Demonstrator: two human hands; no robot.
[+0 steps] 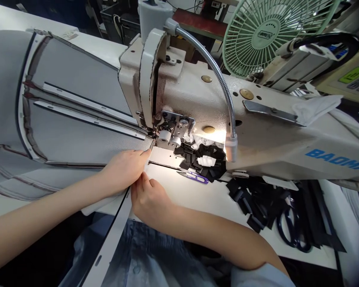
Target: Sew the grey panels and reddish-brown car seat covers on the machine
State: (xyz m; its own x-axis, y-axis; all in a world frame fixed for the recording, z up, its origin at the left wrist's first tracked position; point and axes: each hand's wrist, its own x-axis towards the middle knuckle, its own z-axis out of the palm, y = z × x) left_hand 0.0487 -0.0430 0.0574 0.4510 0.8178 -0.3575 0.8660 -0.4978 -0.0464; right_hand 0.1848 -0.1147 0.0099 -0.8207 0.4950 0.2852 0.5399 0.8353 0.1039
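A large light-grey fabric piece [80, 67] with dark-edged seams lies left of the sewing machine [191, 91], its right edge reaching the needle area. Two white slotted strips [89, 119] with black edges run across it. My left hand [127, 167] rests on the fabric just before the needle, its fingers closed on the edge there. Just below, my right hand [149, 199] pinches a long white slotted strip [107, 247], which hangs down toward my lap. The fingertips of both hands nearly meet, and the exact grip of each is partly hidden.
Purple thread snips [194, 176] lie right of my hands, beside a heap of black and white scraps [208, 159]. Farther right are black strips [260, 203] and dark-handled scissors [290, 227]. A flexible lamp [231, 147] hangs over the scraps; a green fan [266, 36] stands behind.
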